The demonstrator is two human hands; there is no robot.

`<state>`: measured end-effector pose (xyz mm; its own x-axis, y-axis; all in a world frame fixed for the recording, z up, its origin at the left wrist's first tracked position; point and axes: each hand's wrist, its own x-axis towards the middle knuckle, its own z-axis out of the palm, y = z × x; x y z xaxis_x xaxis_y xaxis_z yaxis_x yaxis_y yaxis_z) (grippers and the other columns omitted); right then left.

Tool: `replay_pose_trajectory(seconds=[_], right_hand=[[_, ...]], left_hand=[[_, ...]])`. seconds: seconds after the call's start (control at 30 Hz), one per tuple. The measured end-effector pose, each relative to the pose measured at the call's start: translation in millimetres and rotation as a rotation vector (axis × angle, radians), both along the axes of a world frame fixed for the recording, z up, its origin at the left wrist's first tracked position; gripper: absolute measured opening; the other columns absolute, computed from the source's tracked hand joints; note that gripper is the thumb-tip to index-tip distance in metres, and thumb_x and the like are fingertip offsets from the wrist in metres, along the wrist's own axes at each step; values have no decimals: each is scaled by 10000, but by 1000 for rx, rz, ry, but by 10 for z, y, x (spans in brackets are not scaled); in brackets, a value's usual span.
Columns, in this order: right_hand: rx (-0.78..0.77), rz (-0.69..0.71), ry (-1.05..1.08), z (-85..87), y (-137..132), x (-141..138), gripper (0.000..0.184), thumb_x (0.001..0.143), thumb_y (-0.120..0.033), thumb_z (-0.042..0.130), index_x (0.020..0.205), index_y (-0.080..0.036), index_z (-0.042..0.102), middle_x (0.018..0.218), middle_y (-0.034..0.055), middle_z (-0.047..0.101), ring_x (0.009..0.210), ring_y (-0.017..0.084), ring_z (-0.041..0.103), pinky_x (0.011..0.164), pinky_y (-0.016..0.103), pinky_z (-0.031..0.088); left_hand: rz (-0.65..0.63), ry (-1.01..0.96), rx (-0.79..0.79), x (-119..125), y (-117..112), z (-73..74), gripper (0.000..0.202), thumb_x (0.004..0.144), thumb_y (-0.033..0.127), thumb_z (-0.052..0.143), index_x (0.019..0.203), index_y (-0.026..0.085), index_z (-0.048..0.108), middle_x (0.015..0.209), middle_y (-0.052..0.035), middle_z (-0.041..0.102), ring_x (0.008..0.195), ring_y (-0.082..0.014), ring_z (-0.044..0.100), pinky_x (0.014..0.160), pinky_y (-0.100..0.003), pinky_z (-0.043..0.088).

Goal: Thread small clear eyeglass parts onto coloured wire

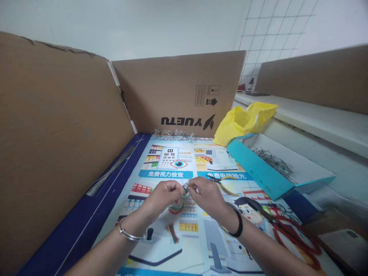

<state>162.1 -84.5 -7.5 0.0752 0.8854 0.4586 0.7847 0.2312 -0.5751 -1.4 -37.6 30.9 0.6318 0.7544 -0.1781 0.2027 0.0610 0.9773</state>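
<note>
My left hand [164, 195] and my right hand [206, 195] meet above the printed poster mat [161, 161], fingertips pinched together on a small wire piece [185, 187] held between them. Thin red and green strands [176, 209] hang from under the left fingers. A short bundle of red and green wires [173, 232] lies on the mat just below my hands. The left wrist wears a silver bangle, the right wrist a black band.
Yellow-handled pliers [227, 184] lie right of my hands, red-handled scissors [290, 230] further right. A teal box lid [260, 170] holds metal pieces [273, 161]. A yellow bag [244, 120], cardboard walls [57, 145] and a row of small metal pieces [172, 134] surround the mat.
</note>
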Motion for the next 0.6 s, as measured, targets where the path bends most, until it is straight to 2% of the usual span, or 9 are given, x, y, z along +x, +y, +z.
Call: replay_pose_trajectory(seconds=[0.1,0.27,0.43,0.6], right_hand=[[-12,-47,23,31,-6,-16,130,718,-135,524,716,-212,628,702,-7,657,645,130,587,614,218,414],[-43,-98,46,90,-24,-39,98,691,-137,535,641,-208,580,602,-35,604,544,109,514,529,207,359],[-66,-31,62,136,-51,-33,111,717,-133,533,650,-207,584,615,-33,604,553,106,512,533,208,362],[28,54,43,147,-69,22,110,733,-120,555,710,-207,619,727,2,626,689,136,565,624,233,423]], left_hand=[[-8,10,-19,8,-33,-3,113,714,230,551,642,143,559,536,26,554,476,-66,416,474,-198,266],[-12,-37,-78,36,-54,-86,152,739,273,564,661,142,568,551,17,566,469,-69,432,472,-202,293],[58,-129,-170,44,-49,-120,172,733,281,611,669,128,568,563,3,572,470,-63,441,492,-203,327],[56,-296,-236,15,-22,-139,181,746,266,625,661,131,541,574,4,550,499,-66,454,504,-197,328]])
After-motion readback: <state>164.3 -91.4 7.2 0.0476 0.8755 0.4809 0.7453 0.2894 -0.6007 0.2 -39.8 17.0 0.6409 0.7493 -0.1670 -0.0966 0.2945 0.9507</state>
